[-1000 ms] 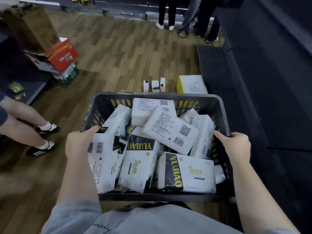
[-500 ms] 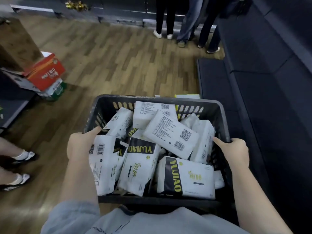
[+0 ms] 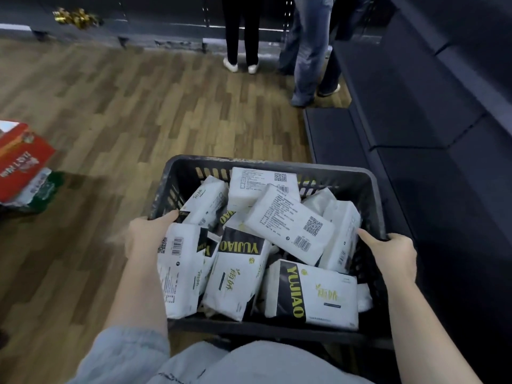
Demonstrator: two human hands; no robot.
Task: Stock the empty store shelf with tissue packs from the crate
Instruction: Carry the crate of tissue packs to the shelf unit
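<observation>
The dark store shelf [image 3: 410, 112] runs along the right side, its tiers bare, just beside the slatted black plastic crate [image 3: 266, 164] that the person carries at waist height over the wood-plank floor [image 3: 138, 106]. The crate looks stiff and holds its shape, so its side rims are the sound place to carry it: the left hand [image 3: 144, 236] grips the left rim, thumb hooked inside against a pack, and the right hand [image 3: 393, 256] grips the right rim, fingers curled over the edge and thumb pointing inward. Inside lies a loose heap of white YUJIAO tissue packs [image 3: 238, 275], some face up, some label side up, one tilted across the others [image 3: 291, 231]. Each pack is likely light and soft, film-wrapped and a little slippery; it should squash under a hard pinch, so a broad hold across the long sides would suit best. Nothing has reached the shelf yet; setting the crate down beside it seems the step in hand.
</observation>
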